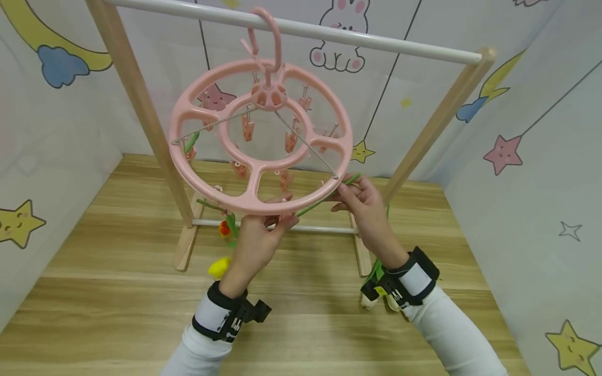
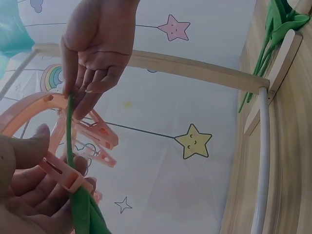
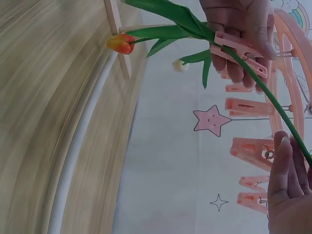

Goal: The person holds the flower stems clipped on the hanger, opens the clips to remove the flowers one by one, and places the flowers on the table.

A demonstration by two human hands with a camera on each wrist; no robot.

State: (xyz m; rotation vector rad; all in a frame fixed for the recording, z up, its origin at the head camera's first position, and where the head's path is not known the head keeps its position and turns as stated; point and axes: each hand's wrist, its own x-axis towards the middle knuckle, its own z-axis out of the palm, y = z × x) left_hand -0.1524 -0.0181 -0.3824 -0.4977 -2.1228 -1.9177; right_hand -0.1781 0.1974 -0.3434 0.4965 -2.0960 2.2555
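Note:
A round pink clip hanger [image 1: 254, 202] hangs by its hook from the white rail. My left hand [image 1: 257, 241] grips a pink clothespin [image 3: 239, 51] at the hanger's near rim, thumb on one side and fingers on the other. Through that clothespin runs the green stem [image 3: 273, 100] of an artificial flower, its leaves [image 3: 180, 22] spreading beyond the clip. Farther right, my right hand [image 1: 369, 216] pinches the bare end of this stem between thumb and fingers. A yellow flower head [image 1: 219, 267] shows beside the left wrist; whether it belongs to this stem, I cannot tell.
Other clothespins [image 3: 248, 106] dangle around the hanger. A red-orange tulip [image 3: 121, 44] hangs at the left side. White flowers [image 1: 369, 301] with green stems lie by the right wrist. The rack's wooden posts [image 1: 437, 125] and white rail [image 1: 376, 46] frame the hanger.

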